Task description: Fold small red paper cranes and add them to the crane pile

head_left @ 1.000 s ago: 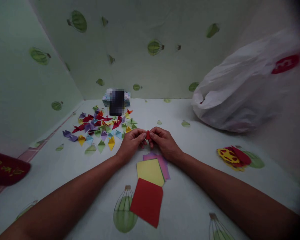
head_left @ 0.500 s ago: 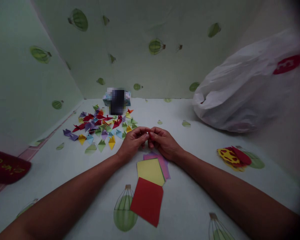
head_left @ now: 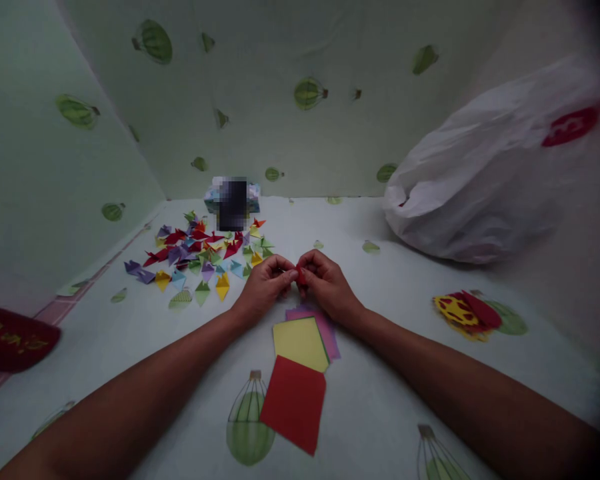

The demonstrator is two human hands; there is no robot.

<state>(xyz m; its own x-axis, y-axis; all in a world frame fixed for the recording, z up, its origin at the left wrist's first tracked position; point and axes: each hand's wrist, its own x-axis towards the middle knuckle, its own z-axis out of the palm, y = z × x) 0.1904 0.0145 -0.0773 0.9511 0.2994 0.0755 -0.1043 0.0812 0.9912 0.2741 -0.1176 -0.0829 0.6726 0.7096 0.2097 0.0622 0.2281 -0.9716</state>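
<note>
A small folded piece of red paper [head_left: 301,275] is pinched between my two hands, over the middle of the table. My left hand [head_left: 270,283] grips its left side between thumb and fingers. From the right, my right hand [head_left: 325,280] closes on it too; the fingers cover much of its shape. Just below the hands lie square sheets: purple-pink paper [head_left: 330,333] underneath, yellow paper [head_left: 300,341] over it, and a red sheet [head_left: 296,405] nearest me. Many folded paper cranes [head_left: 207,257] in several colours spread to the left of my left hand.
A large white plastic bag [head_left: 480,180] stands at the back right. Yellow and red paper cut-outs [head_left: 463,313] lie right of my right forearm. A dark red container [head_left: 17,338] is at the left edge. A box [head_left: 254,199] with a blurred dark object sits at the back.
My right hand has shifted slightly, and more of the red paper shows between the fingertips. The left hand keeps its pinch. The view has moved a little.
</note>
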